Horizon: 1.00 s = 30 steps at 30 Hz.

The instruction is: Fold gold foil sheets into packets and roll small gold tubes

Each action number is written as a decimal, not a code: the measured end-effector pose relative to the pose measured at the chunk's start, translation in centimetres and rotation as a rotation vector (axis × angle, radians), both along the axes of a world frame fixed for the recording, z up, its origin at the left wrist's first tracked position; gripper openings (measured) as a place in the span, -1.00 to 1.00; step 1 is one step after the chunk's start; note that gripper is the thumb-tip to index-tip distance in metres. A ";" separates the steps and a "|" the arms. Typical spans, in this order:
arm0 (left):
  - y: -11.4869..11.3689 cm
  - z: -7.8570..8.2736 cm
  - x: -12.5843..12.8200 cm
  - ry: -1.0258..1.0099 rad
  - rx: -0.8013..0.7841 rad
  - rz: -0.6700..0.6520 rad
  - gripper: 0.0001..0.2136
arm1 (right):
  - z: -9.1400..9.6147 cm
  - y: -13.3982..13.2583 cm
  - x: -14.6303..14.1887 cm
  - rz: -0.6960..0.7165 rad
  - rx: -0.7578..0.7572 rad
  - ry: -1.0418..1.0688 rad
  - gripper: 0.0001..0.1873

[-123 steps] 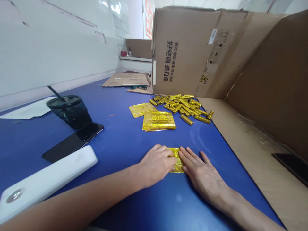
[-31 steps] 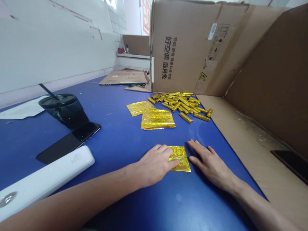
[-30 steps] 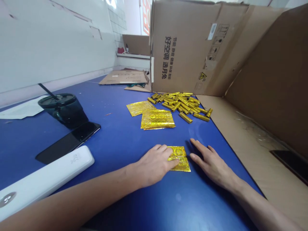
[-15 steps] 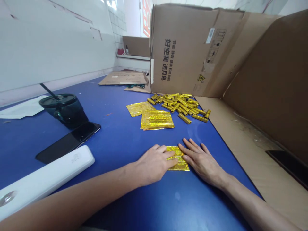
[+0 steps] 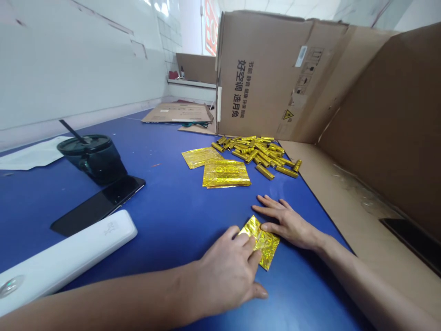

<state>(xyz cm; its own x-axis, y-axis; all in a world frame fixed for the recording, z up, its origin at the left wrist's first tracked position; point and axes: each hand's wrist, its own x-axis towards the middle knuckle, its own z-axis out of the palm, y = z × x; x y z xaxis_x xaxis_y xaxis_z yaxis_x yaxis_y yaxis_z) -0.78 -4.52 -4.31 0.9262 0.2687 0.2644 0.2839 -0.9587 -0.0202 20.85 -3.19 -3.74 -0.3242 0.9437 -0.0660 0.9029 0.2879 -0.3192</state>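
Note:
A shiny gold foil paper sheet (image 5: pixel 267 245) lies on the blue table, turned at a slant with one corner pointing toward me. My left hand (image 5: pixel 227 271) rests over its left side, fingertips pressing down on the foil and thumb stretched out along the table. Part of the sheet is hidden under those fingers. On the right, my right hand (image 5: pixel 287 223) is open with fingers spread, its thumb at the sheet's upper right edge. Beyond both hands are a stack of flat gold foil sheets (image 5: pixel 225 174) and a heap of rolled gold foil pieces (image 5: pixel 263 154).
A large cardboard box (image 5: pixel 268 78) stands behind the heap and along the right. At the left are a dark cup with a straw (image 5: pixel 94 158), a black phone (image 5: pixel 99 204) and a long white case (image 5: pixel 76 253). Flat cardboard (image 5: pixel 177 112) lies at the back.
The foil sheet has turned from square-on to a slant and shifted slightly toward me. My left hand has moved nearer with its thumb out; my right hand has slid slightly up and left.

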 end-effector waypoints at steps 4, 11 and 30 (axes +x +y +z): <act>0.1 0.1 0.1 0.000 0.014 -0.006 -0.52 | 0.4 -0.2 -0.1 -0.127 0.058 0.203 -0.44; 0.1 -0.1 0.0 -0.006 -0.028 -0.016 -0.53 | 2.9 -3.6 -4.7 0.026 -0.121 0.631 -0.55; 0.0 0.0 0.1 0.040 -0.028 0.003 -0.54 | -0.6 0.4 -5.2 -0.550 -0.177 1.663 -0.77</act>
